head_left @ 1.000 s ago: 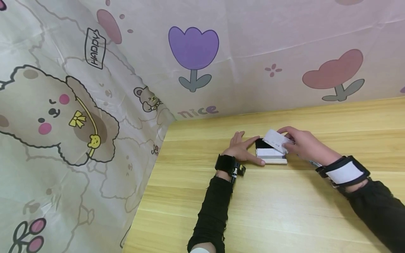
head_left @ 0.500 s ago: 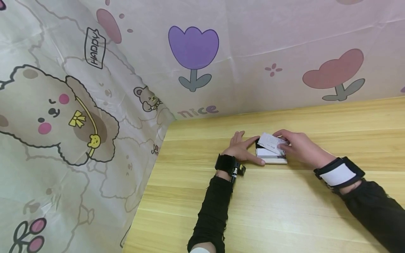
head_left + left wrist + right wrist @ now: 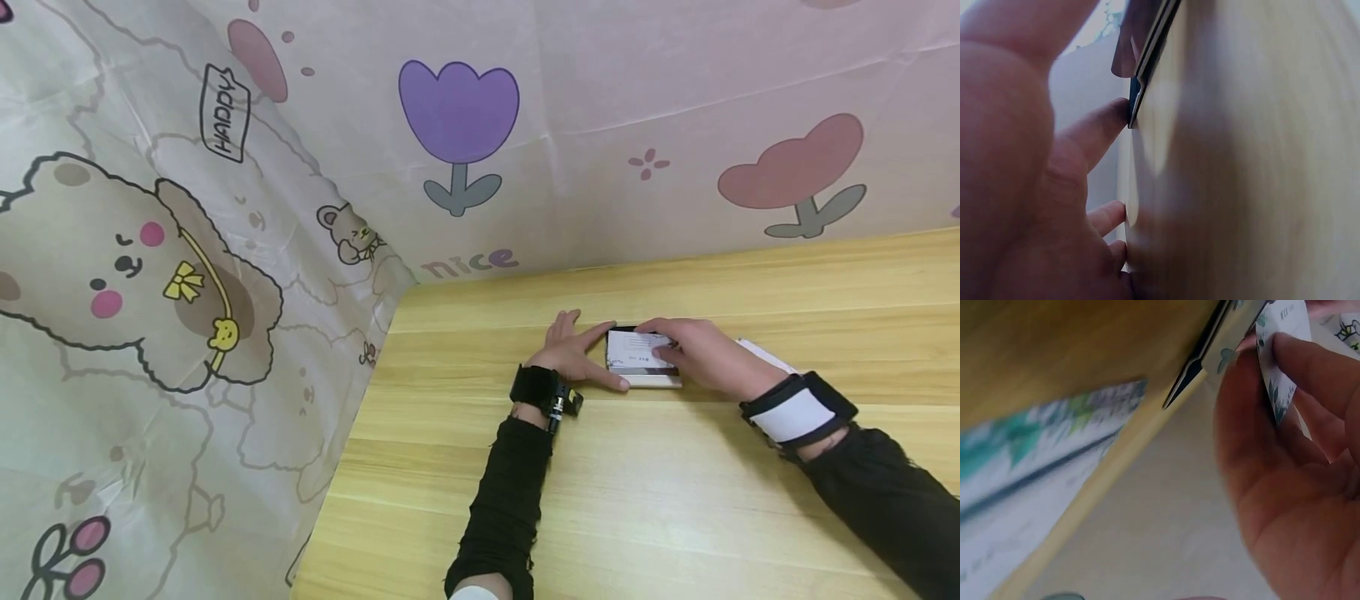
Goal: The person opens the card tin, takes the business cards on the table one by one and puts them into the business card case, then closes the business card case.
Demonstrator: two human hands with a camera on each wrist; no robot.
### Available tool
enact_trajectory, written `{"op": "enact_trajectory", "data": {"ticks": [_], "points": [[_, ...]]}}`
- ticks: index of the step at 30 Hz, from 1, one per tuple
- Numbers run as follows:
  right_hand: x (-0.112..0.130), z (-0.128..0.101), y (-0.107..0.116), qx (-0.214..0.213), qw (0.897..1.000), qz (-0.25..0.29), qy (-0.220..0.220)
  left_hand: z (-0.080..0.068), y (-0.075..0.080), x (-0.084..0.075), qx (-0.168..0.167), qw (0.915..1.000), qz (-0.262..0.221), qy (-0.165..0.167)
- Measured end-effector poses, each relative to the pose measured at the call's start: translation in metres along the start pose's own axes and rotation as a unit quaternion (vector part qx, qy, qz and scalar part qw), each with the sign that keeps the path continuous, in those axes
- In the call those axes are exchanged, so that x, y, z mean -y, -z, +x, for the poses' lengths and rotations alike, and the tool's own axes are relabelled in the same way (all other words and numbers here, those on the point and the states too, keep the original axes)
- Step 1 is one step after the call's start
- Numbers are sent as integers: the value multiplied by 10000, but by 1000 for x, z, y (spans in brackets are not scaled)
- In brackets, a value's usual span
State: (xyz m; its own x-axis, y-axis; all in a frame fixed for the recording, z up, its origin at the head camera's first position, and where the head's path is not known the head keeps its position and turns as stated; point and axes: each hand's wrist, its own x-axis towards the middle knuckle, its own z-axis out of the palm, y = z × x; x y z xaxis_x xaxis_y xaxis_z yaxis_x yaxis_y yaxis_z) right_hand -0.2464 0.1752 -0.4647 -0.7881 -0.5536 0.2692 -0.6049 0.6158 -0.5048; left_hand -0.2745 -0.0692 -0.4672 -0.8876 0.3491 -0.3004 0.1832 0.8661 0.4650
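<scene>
Two hands meet over a small card case (image 3: 643,367) lying flat on the wooden table (image 3: 675,500), near its back edge by the cartoon-print cloth (image 3: 225,208); bare wood spreads wide toward the front and right; the left hand (image 3: 573,354) rests flat, fingers straight, thumb against the case's left end; the right hand (image 3: 701,354) pinches a white card (image 3: 633,346) on top of the case.
</scene>
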Motion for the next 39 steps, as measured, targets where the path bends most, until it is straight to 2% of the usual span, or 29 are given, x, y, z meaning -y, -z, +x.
{"op": "enact_trajectory", "data": {"ticks": [5,12,21,28,34,39], "points": [[-2,-1,0,-80,10000,-40,13,0,0,1,4,10000,-15,-20],[0,-1,-2,222,9996,-174,0,-2,0,0,-9,9999,-149,-2],[0,0,-1,149,9998,-97,-98,-3,1,0,33,9997,-247,-73],[-2,-1,-2,171,9998,-76,61,-3,2,-1,52,9998,-188,-105],[-3,-4,-2,391,9990,-94,186,-2,1,0,69,9999,-87,-99],[-1,-4,0,580,9983,85,4,-1,1,1,79,9999,1,-138]]}}
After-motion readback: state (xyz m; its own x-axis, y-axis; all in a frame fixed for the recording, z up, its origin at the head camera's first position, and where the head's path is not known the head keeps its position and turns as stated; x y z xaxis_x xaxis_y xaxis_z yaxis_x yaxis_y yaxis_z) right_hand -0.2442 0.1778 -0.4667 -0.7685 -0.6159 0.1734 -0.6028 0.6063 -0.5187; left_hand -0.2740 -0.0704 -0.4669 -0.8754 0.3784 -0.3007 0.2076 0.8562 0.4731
